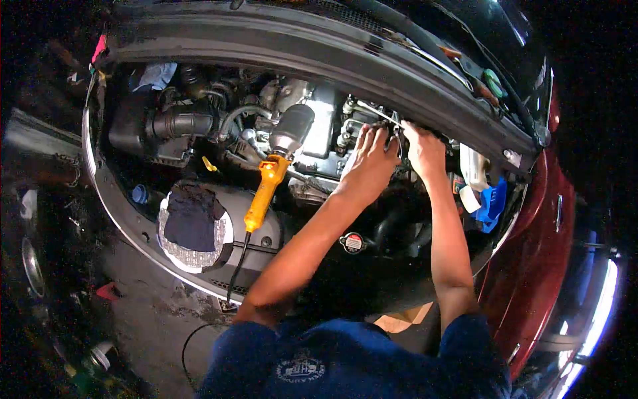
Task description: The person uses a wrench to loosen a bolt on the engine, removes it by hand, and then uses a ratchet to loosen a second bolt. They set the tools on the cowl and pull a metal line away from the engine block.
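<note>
Plainly both hands are busy at one spot. The left hand (pixel 372 158) lies with its fingers stretched out and pressed flat on the dark fittings (pixel 401 138) at the back of the engine bay, closed round nothing that shows. The right hand (pixel 424 149), just beside it, has its fingers curled down into the same fittings. Whether they pinch anything I cannot tell, since the knuckles hide it. Both sit to the right of the yellow-handled tool (pixel 269 183), which lies slantwise on the engine with its metal head up and its cord trailing toward the person, touched by neither hand. By my reading the work is somewhere in its middle: the hands are on the fittings, yet no loosened part is visible near them, so what is done and what remains stays unclear. Nearer the person than the tool is a cap with a red label (pixel 352 243). Left of the tool lie a black intake hose (pixel 183 123) and a dark cloth (pixel 193 218).
</note>
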`<state>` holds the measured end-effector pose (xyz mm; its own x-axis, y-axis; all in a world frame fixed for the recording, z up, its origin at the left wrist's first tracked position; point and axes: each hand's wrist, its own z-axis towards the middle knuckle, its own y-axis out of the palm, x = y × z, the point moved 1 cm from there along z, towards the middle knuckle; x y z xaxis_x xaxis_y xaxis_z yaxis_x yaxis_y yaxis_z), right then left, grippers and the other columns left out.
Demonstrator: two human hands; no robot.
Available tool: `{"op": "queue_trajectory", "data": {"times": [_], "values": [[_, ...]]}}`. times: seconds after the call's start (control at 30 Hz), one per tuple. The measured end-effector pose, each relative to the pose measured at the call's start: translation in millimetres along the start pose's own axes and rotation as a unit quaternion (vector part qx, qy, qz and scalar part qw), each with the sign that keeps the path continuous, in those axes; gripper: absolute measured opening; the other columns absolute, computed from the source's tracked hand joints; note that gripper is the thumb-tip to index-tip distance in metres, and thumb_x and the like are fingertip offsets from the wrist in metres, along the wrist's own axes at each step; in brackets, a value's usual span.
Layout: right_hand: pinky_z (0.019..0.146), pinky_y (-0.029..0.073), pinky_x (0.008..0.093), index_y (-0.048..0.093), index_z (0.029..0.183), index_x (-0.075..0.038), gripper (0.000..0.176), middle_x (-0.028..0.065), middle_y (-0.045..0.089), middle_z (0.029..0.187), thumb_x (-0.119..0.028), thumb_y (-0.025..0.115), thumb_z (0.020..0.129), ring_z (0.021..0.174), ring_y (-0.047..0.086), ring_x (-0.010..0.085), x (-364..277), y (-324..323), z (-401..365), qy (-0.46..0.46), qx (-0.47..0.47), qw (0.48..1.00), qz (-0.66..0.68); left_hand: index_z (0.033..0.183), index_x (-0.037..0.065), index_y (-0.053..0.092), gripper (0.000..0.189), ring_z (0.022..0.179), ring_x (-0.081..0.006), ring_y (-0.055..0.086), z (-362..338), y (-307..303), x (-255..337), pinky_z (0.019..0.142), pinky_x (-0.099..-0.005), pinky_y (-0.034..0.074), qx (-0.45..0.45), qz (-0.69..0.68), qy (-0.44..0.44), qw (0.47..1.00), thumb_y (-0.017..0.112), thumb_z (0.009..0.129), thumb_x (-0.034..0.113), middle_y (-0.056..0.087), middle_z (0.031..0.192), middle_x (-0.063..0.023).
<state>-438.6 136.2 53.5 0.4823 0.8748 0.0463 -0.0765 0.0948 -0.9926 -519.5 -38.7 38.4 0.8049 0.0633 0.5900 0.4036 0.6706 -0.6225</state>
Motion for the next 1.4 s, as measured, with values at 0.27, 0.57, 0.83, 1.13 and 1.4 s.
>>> {"op": "queue_trajectory", "data": {"times": [0.27, 0.57, 0.83, 1.13, 1.4], "values": [[0.108, 0.041, 0.0519, 0.068, 0.122, -0.009, 0.036, 0.0184, 0.066, 0.127, -0.024, 0.062, 0.09, 0.121, 0.059, 0.0389, 29.0, 59.7, 69.3, -0.034, 0.08, 0.995, -0.053, 0.106, -0.008, 0.066, 0.037, 0.107, -0.0381, 0.056, 22.5, 41.3, -39.4, 0.095, -0.0472, 0.046, 0.037, -0.035, -0.004, 0.999, 0.073, 0.087, 0.024, 0.057, 0.108, -0.0204], [0.108, 0.042, 0.0522, 0.067, 0.125, -0.01, 0.046, 0.0168, 0.068, 0.124, -0.026, 0.073, 0.082, 0.118, 0.06, 0.0402, 36.5, 70.3, 72.7, -0.038, 0.074, 0.996, -0.041, 0.111, -0.001, 0.071, 0.027, 0.118, -0.044, 0.057, 64.5, 79.7, -81.4, 0.104, -0.0512, 0.045, 0.052, -0.04, -0.014, 0.998, 0.065, 0.085, 0.006, 0.064, 0.117, -0.0264], [0.06, 0.048, 0.0344, 0.064, 0.097, -0.005, 0.015, 0.0094, 0.065, 0.086, -0.017, 0.057, 0.101, 0.069, 0.059, 0.0219, 82.7, 124.1, 60.6, 0.138, 0.063, 0.904, 0.401, 0.114, 0.005, 0.071, 0.031, 0.114, -0.0389, 0.062, 98.6, 124.4, -113.9, 0.097, -0.0493, 0.049, 0.05, -0.129, -0.018, 0.99, 0.065, 0.086, 0.015, 0.07, 0.119, -0.0199], [0.104, 0.044, 0.0475, 0.067, 0.122, -0.002, 0.038, 0.0222, 0.068, 0.124, -0.025, 0.066, 0.092, 0.119, 0.06, 0.0418, 36.9, 99.1, 47.5, 0.062, 0.169, 0.983, 0.038, 0.114, 0.008, 0.071, 0.04, 0.114, -0.0404, 0.06, 94.9, 181.9, -128.6, 0.1, -0.0522, 0.046, 0.202, -0.263, 0.046, 0.943, 0.077, 0.08, 0.028, 0.07, 0.119, -0.0176], [0.108, 0.041, 0.0503, 0.061, 0.129, 0.0, 0.04, 0.0246, 0.059, 0.137, -0.022, 0.059, 0.096, 0.126, 0.054, 0.0441, 36.6, 88.3, 28.8, 0.126, 0.142, 0.971, 0.145, 0.113, 0.007, 0.072, 0.039, 0.117, -0.0427, 0.059, 88.1, 173.3, -138.7, 0.101, -0.0541, 0.045, 0.15, -0.198, 0.074, 0.966, 0.075, 0.081, 0.031, 0.07, 0.12, -0.0188]]}}
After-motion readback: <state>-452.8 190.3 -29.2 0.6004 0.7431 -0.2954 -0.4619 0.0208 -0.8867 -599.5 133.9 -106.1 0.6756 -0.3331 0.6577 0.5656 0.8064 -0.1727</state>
